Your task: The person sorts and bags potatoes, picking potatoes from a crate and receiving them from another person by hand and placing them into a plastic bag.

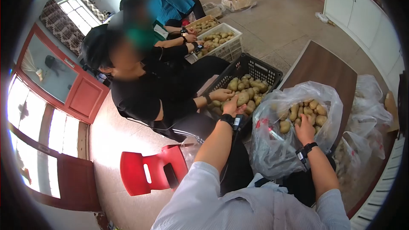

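Observation:
My left hand [232, 107] is over the near side of a black crate [263, 71], its fingers curled at a large potato [243, 98]. More potatoes [246, 84] fill this crate. Inside a clear plastic bag [272, 155] on my right, my right hand [305, 130] rests among loose potatoes [314, 107] with its fingers bent round one. The undersides of those fingers are hidden. Both my wrists wear black bands with small devices. Close to my left hand, a co-worker's hand [221, 94] also reaches into the black crate.
A brown tabletop [319, 70] stands behind the bag, with more plastic bags [362, 140] to its right. Farther off, co-workers sit by a white crate [232, 51] of potatoes. A red chair [149, 170] is at lower left, white cabinets [347, 0] at upper right.

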`<state>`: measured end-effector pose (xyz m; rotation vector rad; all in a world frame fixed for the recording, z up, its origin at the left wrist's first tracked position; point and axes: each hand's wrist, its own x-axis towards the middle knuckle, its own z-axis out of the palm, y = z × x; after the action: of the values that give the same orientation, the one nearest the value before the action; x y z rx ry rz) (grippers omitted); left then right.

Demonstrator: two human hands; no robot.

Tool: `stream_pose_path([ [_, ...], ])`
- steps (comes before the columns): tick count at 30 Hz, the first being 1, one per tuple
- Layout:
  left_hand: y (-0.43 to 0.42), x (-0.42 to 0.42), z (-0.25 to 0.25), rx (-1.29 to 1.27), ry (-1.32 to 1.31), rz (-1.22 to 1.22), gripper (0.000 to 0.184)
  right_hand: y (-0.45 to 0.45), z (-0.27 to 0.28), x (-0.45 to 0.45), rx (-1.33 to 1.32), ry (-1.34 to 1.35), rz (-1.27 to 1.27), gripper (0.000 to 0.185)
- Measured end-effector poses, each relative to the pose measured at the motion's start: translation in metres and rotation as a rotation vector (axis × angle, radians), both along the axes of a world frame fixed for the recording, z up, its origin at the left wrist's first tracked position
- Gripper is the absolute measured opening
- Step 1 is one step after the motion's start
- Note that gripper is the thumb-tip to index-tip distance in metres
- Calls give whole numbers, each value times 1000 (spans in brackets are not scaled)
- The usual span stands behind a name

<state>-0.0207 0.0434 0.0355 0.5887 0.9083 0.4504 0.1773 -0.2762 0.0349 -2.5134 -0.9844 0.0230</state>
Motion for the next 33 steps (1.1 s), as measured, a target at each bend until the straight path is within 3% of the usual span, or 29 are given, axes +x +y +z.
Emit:
stream_pose_path([
  [9,13,-6,-25,35,32,193,38,-6,-16,5,-139,-4,20,55],
  [12,13,-12,-11,59,120,130,37,-4,-11,10,-185,12,-1,57],
  [17,8,-11,-20,30,68,332,37,-1,-14,12,-230,78,24,61],
  [20,28,-9,-40,-78,122,218,35,-1,-26,20,-207,-12,26,62],
  [24,54,-15,-56,99,93,-245,34,-3,-11,12,-274,19,-5,53],
  [26,41,-16,-57,55,102,74,27,-1,-16,12,-257,-13,52,47],
  [28,35,-25,-52,457,384,-114,35,-2,-29,11,-208,-63,65,46],
  [29,37,-30,-66,826,310,-187,32,-2,-30,9,-204,-102,66,44],
  [31,49,-29,-78,1200,220,-262,29,-6,-31,5,-196,-140,60,43],
  [33,63,-26,-76,616,96,-140,28,-9,-24,-2,-145,-204,145,38],
])
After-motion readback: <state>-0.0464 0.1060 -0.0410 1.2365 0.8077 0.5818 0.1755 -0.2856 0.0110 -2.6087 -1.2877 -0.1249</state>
